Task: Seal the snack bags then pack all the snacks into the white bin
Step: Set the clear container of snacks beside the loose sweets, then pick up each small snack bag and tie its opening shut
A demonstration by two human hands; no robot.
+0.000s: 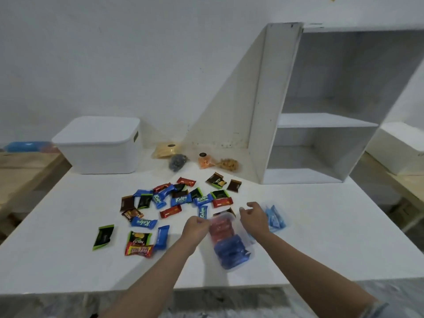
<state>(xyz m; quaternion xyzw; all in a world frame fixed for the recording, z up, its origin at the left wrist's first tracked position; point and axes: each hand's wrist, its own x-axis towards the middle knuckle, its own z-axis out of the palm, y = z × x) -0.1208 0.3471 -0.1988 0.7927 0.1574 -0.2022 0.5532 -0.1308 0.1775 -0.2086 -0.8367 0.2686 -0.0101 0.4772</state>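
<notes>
A clear zip bag point(229, 244) filled with red and blue snack packs lies on the white table point(321, 237) in front of me. My left hand point(197, 227) pinches the bag's top edge at its left corner. My right hand point(254, 215) hovers at the bag's right top corner, fingers loosely curled; whether it touches the bag is unclear. A second clear bag point(275, 218) of blue packs lies just right of that hand. Several loose wrapped snacks point(174, 200) are scattered behind. The white bin point(101, 145) stands at the back left, lid on.
Small clear bags of yellow, dark, orange and tan snacks point(195, 157) lie by the wall. A white shelf unit point(309, 125) stands at the back right. Another white box point(399, 148) sits on a wooden bench to the right. The table's front edge is near me.
</notes>
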